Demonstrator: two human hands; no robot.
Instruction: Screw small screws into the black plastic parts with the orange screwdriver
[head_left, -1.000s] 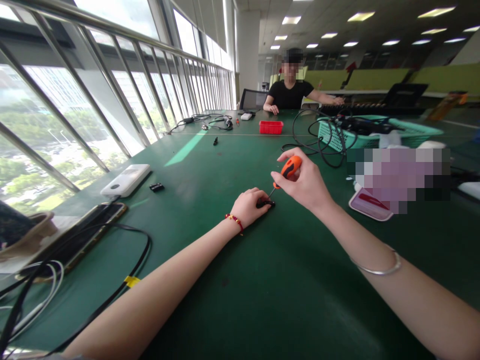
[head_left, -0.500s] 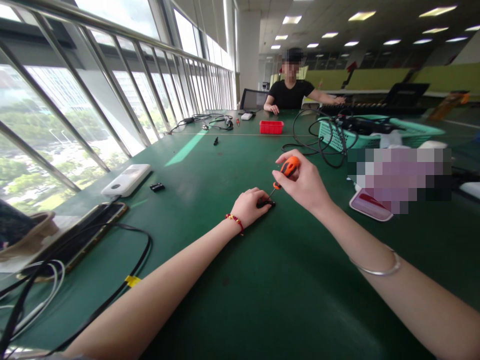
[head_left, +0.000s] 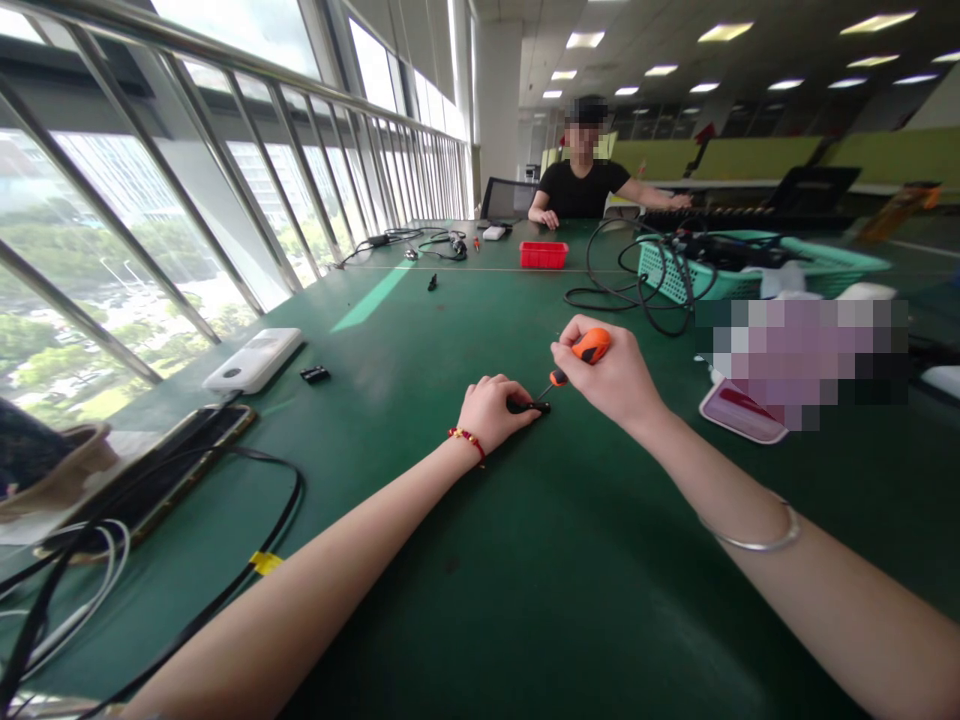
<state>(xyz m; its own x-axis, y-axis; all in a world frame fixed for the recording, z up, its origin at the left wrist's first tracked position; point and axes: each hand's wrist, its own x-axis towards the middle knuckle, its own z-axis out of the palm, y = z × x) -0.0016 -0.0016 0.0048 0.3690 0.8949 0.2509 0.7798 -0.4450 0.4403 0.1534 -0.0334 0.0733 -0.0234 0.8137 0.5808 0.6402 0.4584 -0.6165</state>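
My left hand is closed round a small black part, pressing it to the green table. Most of that part is hidden by the fingers, so its kind does not show. In my right hand is a screwdriver with an orange and black handle, gripped with the fingers wrapped round it. The screwdriver leans, its thin shaft pointing down and left to the black part. Whether the tip sits in a screw is too small to tell.
On the left are a small black piece, a white device, a phone and cables. A red bin stands further back. At the right lie a teal basket and a pink-rimmed item. A person sits opposite.
My right hand has dropped slightly and turned, tilting the screwdriver's handle further to the right and lower. The fingers have closed more round the handle. My left hand has barely moved.
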